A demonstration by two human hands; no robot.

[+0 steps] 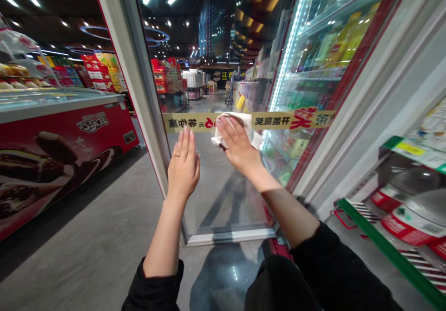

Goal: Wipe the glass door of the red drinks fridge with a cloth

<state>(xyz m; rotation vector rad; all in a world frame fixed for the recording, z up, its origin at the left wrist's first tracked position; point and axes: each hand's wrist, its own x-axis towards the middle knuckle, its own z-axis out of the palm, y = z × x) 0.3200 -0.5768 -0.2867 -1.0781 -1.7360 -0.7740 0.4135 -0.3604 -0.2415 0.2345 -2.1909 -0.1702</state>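
A glass door (223, 185) of a drinks cooler stands open in front of me, a yellow strip (272, 121) with mirrored lettering running across it. My right hand (239, 141) holds a crumpled white cloth (249, 120) spread under its fingers against the glass, over the middle of that strip. Whether it is fabric or paper I cannot tell. To the left, my left hand (183, 162) is stretched out with straight fingers, a ring on one of them. Its fingertips are at the strip's lower edge and it holds nothing; contact with the glass is unclear.
On the left stands a red ice cream freezer (66, 153). The door's pale frame (128, 69) rises beside my left hand. Cooler shelves with bottles (344, 37) show through the glass on the right. Nearer, large bottles (414, 213) sit on a green-edged shelf (386, 246).
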